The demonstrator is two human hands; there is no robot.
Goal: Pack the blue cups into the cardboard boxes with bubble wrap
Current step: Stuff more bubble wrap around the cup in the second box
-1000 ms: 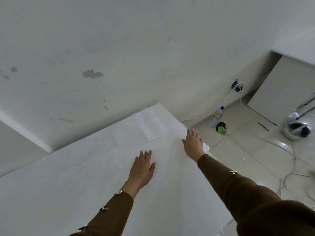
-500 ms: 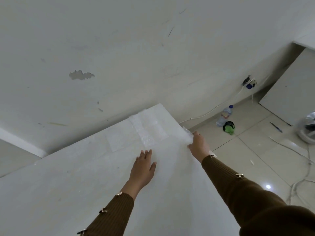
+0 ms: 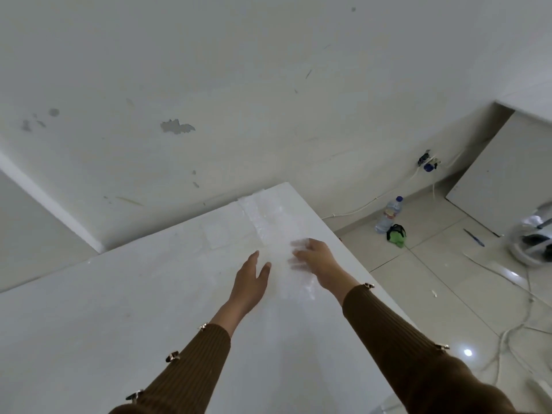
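Reaching across a white table [image 3: 119,324], the left hand [image 3: 249,282] lies flat, fingers straight and together, while the right hand [image 3: 319,262], fingers too blurred to tell, meets the bubble wrap [image 3: 268,219] at twelve o'clock, best drawn back slowly and uncreased.

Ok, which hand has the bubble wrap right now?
The right hand: its fingers are veiled by the bubble wrap sheet it holds. The left hand rests open on the table beside it, holding nothing.

The fingertips [image 3: 300,244] of your right hand [image 3: 318,264] are blurring behind the bubble wrap [image 3: 268,222] (grip unclear); your sleeves [image 3: 185,372] are running off the near edge, and the white appliance [image 3: 534,245] is getting cropped at the right.
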